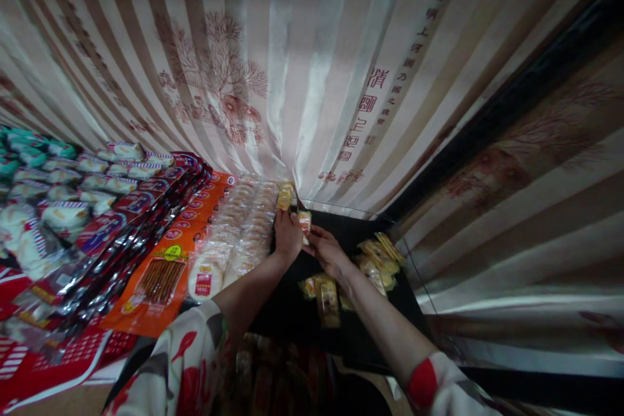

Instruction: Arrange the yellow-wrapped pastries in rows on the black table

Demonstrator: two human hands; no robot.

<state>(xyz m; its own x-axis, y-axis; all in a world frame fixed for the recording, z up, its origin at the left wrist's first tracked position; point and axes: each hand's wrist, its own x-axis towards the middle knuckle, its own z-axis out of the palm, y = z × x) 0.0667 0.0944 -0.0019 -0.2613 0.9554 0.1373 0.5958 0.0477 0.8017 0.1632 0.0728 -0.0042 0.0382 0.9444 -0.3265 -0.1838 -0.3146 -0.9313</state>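
At the far end of the black surface, my two hands are close together. Fingers curled, my left hand is right at the near end of a small yellow packet; what it grips, if anything, is hidden. My right hand pinches the edge of another small yellow-and-red snack packet between the hands. Beside my left hand run rows of clear-wrapped round white crackers. Under and beside my right forearm lie loose wrapped snacks, among them a brownish packet and a yellowish pile.
Left of the crackers are an orange snack bag, a stack of dark red packs, white-wrapped packets and green packets. A red basket sits at lower left. A printed curtain hangs behind; a dark bar crosses the right.
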